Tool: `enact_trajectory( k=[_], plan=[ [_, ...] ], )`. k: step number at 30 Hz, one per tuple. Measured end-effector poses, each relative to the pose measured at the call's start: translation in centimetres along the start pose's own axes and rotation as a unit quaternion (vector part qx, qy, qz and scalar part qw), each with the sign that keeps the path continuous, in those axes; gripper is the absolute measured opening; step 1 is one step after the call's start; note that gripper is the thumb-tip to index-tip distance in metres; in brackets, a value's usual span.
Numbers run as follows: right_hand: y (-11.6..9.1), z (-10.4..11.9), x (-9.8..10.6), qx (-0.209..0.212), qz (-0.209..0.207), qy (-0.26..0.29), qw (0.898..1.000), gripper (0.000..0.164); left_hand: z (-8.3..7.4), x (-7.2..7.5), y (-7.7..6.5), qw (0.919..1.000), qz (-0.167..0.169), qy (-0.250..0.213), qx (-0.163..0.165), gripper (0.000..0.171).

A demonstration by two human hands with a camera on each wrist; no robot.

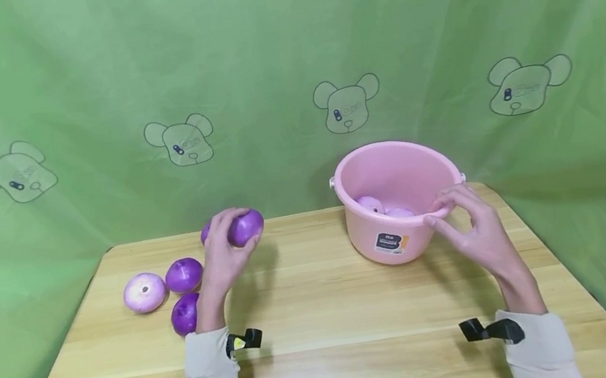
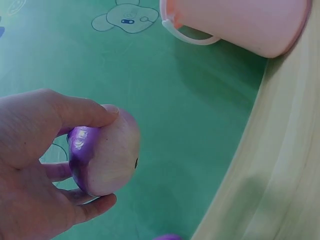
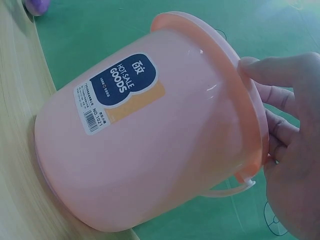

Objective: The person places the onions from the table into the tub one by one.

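A glossy purple onion [image 1: 246,227] with a pale underside is in my left hand [image 1: 226,253], gripped between thumb and fingers above the back left of the table. The left wrist view shows this onion [image 2: 112,155] against the green curtain, its pale end facing right. My right hand [image 1: 476,228] pinches the near right rim of a pink bucket [image 1: 389,238], thumb outside and fingers over the edge. In the right wrist view, the bucket [image 3: 165,135] stands upright on the table. Pale onions [image 1: 370,205] lie inside it, partly hidden by its front wall.
On the left of the wooden table [image 1: 322,317] are a pale onion [image 1: 145,292], a purple onion [image 1: 184,275] and another [image 1: 185,314] partly behind my left wrist. One more onion [image 1: 205,231] shows behind my left hand. A green curtain [image 1: 260,58] surrounds the table.
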State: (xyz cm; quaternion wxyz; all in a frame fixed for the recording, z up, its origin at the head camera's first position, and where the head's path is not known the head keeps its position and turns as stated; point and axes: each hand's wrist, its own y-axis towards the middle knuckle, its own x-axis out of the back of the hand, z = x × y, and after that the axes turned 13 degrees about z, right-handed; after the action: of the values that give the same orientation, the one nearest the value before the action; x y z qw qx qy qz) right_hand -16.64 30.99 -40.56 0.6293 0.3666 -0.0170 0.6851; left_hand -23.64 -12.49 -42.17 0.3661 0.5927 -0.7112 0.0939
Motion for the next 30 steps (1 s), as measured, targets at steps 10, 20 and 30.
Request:
enact_trajectory(
  k=[10,20,30],
  plan=[
    [0.1,0.1,0.2,0.006,0.001,0.004,1.000,0.021,-1.0,0.6,0.0,0.9997,-0.014,-0.004,-0.018,0.056],
    [0.0,-0.1,0.0,0.005,0.005,0.009,1.000,0.024,-1.9,0.9,-0.3,0.9991,-0.019,-0.025,-0.028,0.057],
    [0.1,-0.4,-0.1,0.004,0.002,0.017,1.000,0.024,-2.8,0.5,-0.1,0.9982,-0.004,-0.033,-0.050,0.058]
  ],
)
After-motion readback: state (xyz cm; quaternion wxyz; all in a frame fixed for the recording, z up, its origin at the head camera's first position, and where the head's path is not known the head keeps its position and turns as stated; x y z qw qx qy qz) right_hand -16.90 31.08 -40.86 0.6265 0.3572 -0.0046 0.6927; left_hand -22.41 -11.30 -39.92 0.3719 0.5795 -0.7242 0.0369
